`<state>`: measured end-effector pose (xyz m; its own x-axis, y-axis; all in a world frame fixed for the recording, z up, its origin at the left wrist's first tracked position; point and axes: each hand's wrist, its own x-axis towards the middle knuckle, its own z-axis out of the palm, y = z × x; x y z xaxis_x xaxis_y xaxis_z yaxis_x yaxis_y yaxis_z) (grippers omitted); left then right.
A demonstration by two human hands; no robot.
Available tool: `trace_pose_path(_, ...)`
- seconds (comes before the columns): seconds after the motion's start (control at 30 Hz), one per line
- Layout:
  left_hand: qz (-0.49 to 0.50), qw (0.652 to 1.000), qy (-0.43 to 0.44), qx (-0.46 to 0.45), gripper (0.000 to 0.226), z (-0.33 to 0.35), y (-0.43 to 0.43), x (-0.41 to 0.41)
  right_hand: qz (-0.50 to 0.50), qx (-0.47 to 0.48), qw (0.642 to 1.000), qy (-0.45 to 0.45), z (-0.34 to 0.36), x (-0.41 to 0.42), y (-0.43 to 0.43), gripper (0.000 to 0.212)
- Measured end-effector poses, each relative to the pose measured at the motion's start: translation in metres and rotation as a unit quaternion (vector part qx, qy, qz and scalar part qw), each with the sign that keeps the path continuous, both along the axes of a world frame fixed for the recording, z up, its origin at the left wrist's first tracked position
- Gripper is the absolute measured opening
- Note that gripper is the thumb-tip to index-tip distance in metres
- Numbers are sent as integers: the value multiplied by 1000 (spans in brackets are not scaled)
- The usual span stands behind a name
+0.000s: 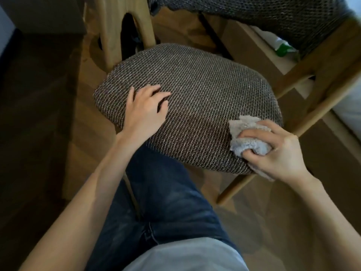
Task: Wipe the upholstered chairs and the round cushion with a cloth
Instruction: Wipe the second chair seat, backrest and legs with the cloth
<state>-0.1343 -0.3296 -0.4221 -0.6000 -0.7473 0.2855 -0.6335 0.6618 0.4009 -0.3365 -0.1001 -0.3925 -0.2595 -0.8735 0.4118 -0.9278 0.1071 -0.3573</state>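
A chair with a round brown woven seat (199,94) and pale wooden legs fills the middle of the head view. My left hand (146,108) rests on the seat's left part, fingers spread and slightly bent, holding nothing. My right hand (277,151) grips a crumpled pale grey cloth (246,132) and presses it on the seat's near right edge. A second seat in the same woven fabric (273,18) shows at the top right, partly cut off.
The wooden backrest post (117,32) stands at the seat's far left. My leg in blue jeans (172,202) is under the seat's near edge. A green-and-white object (282,47) lies under the second chair. Wooden floor (39,133) lies around.
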Motion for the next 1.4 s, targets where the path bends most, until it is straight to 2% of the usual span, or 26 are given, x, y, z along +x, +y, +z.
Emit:
trace_pose_path(0.07,1,999,-29,18,38,4,-19,0,-15,16,1000,-8,7,4,-19,34)
trace_pose_path(0.2,18,997,-72,26,39,8,-50,8,32,55,998,-23,13,26,-80,41)
trace_pose_path(0.33,73,996,-36,-24,38,2,-55,10,75,52,995,-28,0,57,-160,29)
trace_pose_path(0.53,96,993,-33,-59,38,1,-53,9,24,41,998,-41,-6,45,-236,31)
trace_pose_path(0.7,130,990,-10,-48,35,-2,-53,4,24,1,999,-39,-12,38,-235,31)
trace_pose_path(0.8,157,986,-6,-54,30,-2,-53,-3,10,-23,997,-79,-14,37,-232,33)
trace_pose_path(0.9,174,983,-24,-59,26,3,-53,-9,-19,-34,993,-115,-13,40,-233,33)
trace_pose_path(1.03,187,980,-60,-30,22,14,-52,-13,-54,-55,990,-120,-15,44,-230,30)
trace_pose_path(1.13,187,976,-114,17,23,31,-51,-20,-83,-19,988,-125,-12,47,-230,30)
trace_pose_path(1.2,180,969,-150,77,27,47,-51,-23,-90,42,988,-122,-6,49,-232,29)
trace_pose_path(1.27,164,959,-175,154,36,69,-53,-24,-85,134,973,-167,7,45,-238,31)
trace_pose_path(1.3,155,952,-182,190,40,82,-54,-25,-82,180,954,-227,16,41,-242,32)
trace_pose_path(1.37,141,944,-188,233,46,116,-56,-25,-97,227,893,-375,46,32,-245,34)
trace_pose_path(1.4,136,944,-181,239,46,135,-55,-25,-116,220,873,-421,65,28,-242,35)
